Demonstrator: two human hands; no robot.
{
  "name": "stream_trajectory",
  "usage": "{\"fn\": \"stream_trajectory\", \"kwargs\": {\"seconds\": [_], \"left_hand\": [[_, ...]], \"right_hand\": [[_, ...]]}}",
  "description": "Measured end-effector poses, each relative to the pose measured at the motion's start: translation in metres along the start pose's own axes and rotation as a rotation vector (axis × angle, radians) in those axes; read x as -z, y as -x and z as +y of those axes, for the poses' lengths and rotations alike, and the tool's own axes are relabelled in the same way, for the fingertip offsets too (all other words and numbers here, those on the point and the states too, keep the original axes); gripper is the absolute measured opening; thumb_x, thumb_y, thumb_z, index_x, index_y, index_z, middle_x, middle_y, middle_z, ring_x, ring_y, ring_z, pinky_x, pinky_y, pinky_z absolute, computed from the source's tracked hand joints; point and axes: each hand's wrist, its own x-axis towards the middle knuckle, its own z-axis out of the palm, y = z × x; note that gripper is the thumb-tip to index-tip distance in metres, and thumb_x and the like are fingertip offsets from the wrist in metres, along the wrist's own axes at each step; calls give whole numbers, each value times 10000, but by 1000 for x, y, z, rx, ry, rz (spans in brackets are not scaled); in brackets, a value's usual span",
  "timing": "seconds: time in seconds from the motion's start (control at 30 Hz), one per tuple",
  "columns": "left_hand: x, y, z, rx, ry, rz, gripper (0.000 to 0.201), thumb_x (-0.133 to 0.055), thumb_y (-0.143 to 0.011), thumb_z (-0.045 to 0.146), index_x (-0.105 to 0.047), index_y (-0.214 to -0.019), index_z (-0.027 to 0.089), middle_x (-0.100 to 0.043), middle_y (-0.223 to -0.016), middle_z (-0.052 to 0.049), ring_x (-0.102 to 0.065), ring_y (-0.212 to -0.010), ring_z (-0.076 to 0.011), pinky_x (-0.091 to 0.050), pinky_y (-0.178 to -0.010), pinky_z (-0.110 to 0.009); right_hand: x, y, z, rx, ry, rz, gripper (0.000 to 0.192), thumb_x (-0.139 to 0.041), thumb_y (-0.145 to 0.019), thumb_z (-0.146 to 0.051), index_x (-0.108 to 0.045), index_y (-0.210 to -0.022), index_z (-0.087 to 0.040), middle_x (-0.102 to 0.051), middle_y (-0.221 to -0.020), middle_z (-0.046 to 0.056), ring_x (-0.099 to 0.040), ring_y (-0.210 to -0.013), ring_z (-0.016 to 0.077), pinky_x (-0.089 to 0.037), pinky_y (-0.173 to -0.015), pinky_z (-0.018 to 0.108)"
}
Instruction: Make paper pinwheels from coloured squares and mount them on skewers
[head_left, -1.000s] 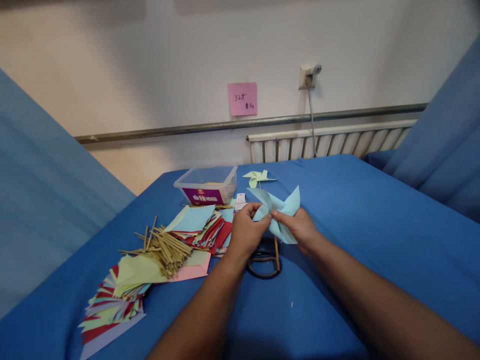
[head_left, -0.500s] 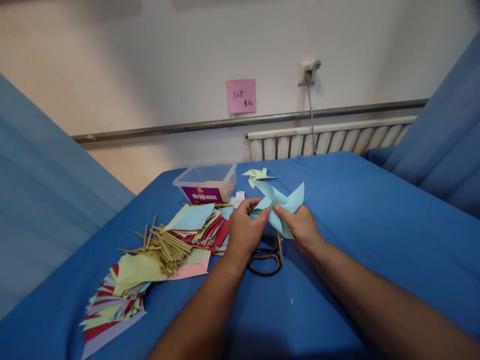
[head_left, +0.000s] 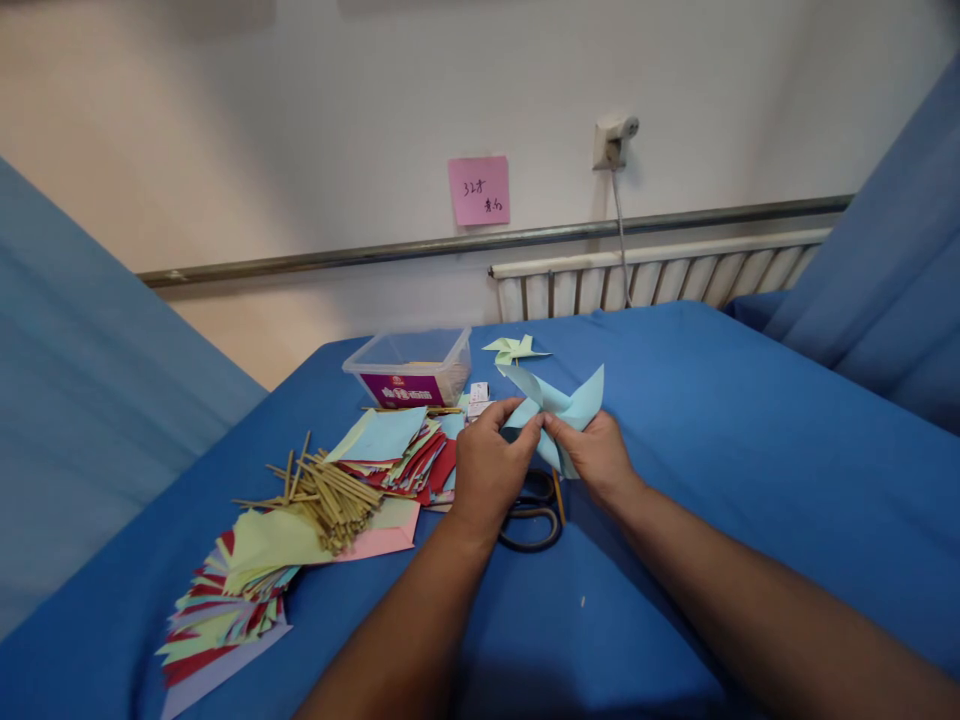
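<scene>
Head view — what do both hands do?
— The left hand (head_left: 491,462) and the right hand (head_left: 596,455) pinch the centre of a light blue paper pinwheel (head_left: 559,410), held just above the black scissors (head_left: 531,510) on the blue table (head_left: 712,440).
— How to do this well?
— I think: keep the folded tips pressed together at the centre, so no blade springs back.
— Which way does it point?
— It faces the person; its stick (head_left: 559,485) runs downward, nearly vertical.

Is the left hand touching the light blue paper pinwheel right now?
Touching. Head view shows the left hand fingertips pinching the light blue paper pinwheel at its centre.
</scene>
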Motion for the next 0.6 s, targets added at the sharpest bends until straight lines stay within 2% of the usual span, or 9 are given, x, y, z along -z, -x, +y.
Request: {"fn": "stream_trajectory", "kwargs": {"seconds": [0.2, 0.37, 0.5, 0.6], "left_hand": [[1, 1, 2, -18, -56, 25, 205, -673, -787, 334, -731, -954, 229, -750, -938, -34, -684, -885, -219, -485, -831, -328], [-1, 1, -1, 2, 48, 19, 175, -692, -769, 334, -750, -910, 247, -754, -928, -39, -682, -898, -237, -477, -843, -335], [-1, 0, 0, 76, 188, 17, 288, -746, -715, 345, -739, -971, 214, -748, -968, -61, -683, -894, -232, -493, -827, -324], [1, -1, 1, 84, 177, 9, 223, -718, -740, 354, -756, -901, 204, -749, -890, -51, -677, -842, -220, -489, -809, -315]], "right_hand": [[-1, 2, -2, -13, -36, -10, 396, -806, -598, -395, -737, -890, -138, -761, -879, 86, -700, -766, 239, -554, -689, 345], [-1, 1, 0, -1, -20, 1, 369, -811, -599, -395, -735, -855, -140, -758, -851, 75, -695, -746, 232, -550, -693, 346], [1, 0, 3, 12, -17, -6, 383, -805, -621, -399, -738, -896, -143, -760, -879, 75, -696, -769, 233, -550, -717, 348], [1, 0, 5, 19, -22, -29, 375, -801, -638, -386, -741, -919, -145, -761, -916, 80, -699, -790, 233, -547, -748, 353]]}}
